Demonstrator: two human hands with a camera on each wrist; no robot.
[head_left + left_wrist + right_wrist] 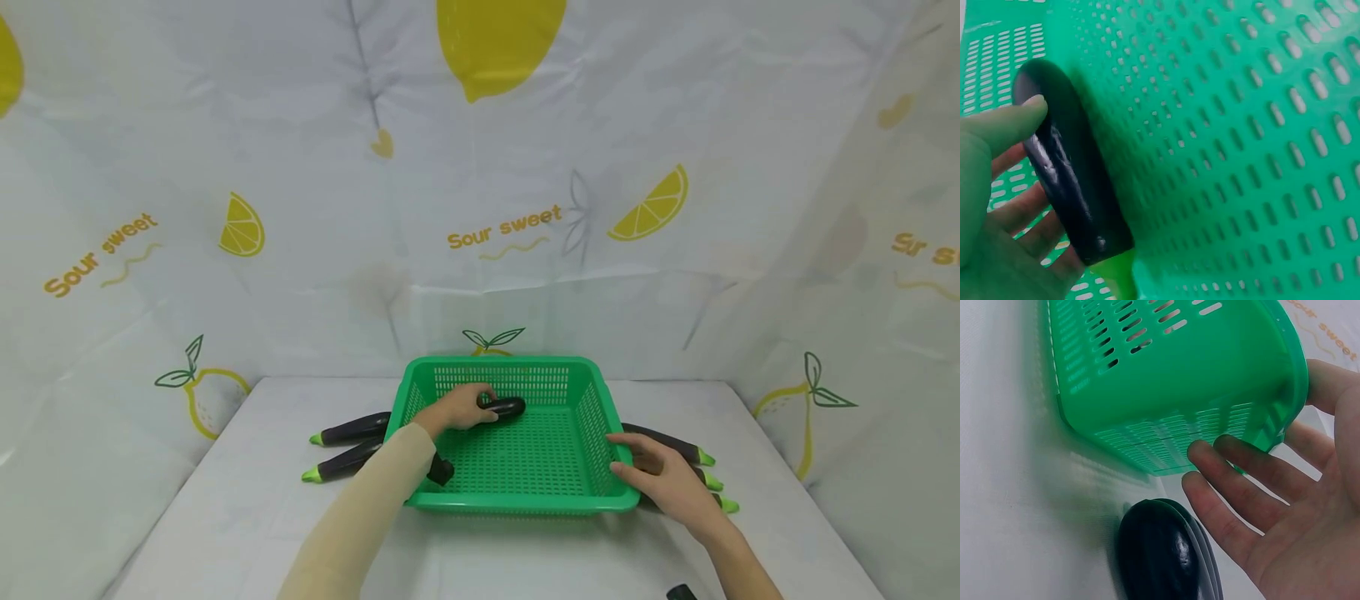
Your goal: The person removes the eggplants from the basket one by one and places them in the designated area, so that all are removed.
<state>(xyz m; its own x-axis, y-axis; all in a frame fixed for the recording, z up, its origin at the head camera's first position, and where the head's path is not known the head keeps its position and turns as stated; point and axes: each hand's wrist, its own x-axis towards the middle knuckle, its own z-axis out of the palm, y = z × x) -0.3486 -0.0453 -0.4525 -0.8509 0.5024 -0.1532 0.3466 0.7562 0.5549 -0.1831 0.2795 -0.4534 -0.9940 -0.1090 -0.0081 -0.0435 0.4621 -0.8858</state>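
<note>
Inside the green plastic basket (517, 502), my left hand (457, 408) grips a dark purple eggplant (507, 407) near the back left. Its thumb (1007, 125) lies across the upper side and the fingers curl beneath; the green stem end (1116, 275) points back toward the palm. My right hand (663, 479) holds the basket's right rim, thumb and index finger hooked over it. Seen from the right wrist, the other fingers (1254, 500) spread along the outside of the basket wall (1197, 375), above an eggplant (1157, 553) on the table.
Two eggplants (345, 462) with green stem ends lie left of the basket, partly behind its rim and my sleeve. On the right, several more eggplants (667, 442) lie partly under my right hand. A white lemon-print sheet (480, 283) rises behind the table.
</note>
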